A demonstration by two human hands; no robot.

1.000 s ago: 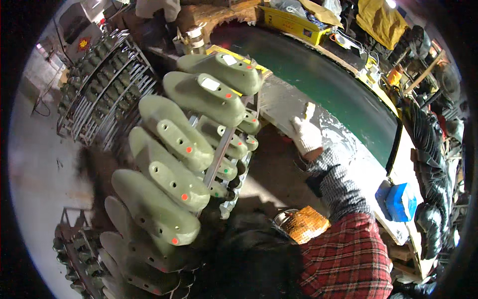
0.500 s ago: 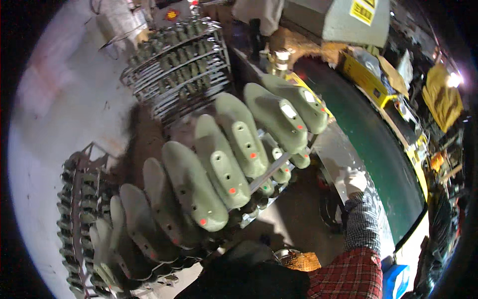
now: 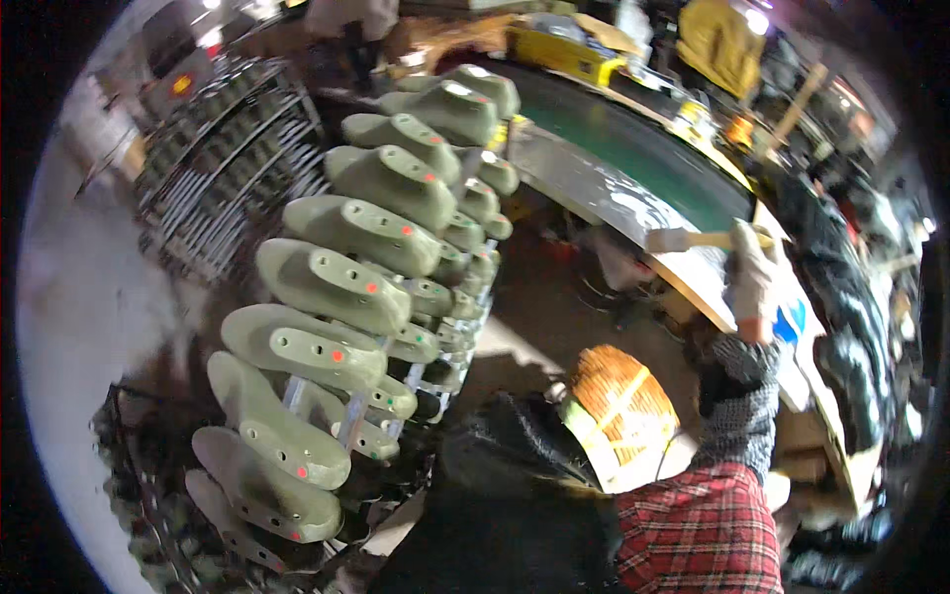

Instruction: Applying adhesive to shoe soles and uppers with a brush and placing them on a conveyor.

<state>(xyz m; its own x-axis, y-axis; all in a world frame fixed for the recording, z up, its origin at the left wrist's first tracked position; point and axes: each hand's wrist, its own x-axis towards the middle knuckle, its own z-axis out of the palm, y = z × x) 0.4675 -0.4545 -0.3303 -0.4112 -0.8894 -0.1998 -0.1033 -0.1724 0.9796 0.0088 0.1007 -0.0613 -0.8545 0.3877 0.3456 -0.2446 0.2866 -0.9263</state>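
Note:
My right hand (image 3: 755, 277), in a pale glove, is closed around the handle of what looks like a flat brush (image 3: 671, 241). Its broad tan end points left, over the edge of the metal-topped bench (image 3: 594, 188). My left hand is out of the picture. To the left stands a rack carrying a long row of grey-green shoe lasts (image 3: 361, 233), each with holes and many with a red dot. A second row of lasts (image 3: 426, 297) shows behind and below them.
A dark green belt (image 3: 633, 153) runs along the bench. Further racks of lasts (image 3: 228, 148) stand at the back left and lower left. Below me is an orange-brown woven basket or bundle (image 3: 623, 406). A yellow box (image 3: 559, 57) sits beyond the belt.
The view has swung to the right and down, so the lasts sit further left. My right hand, earlier low over the bench edge, now holds the brush nearer the bench's right end.

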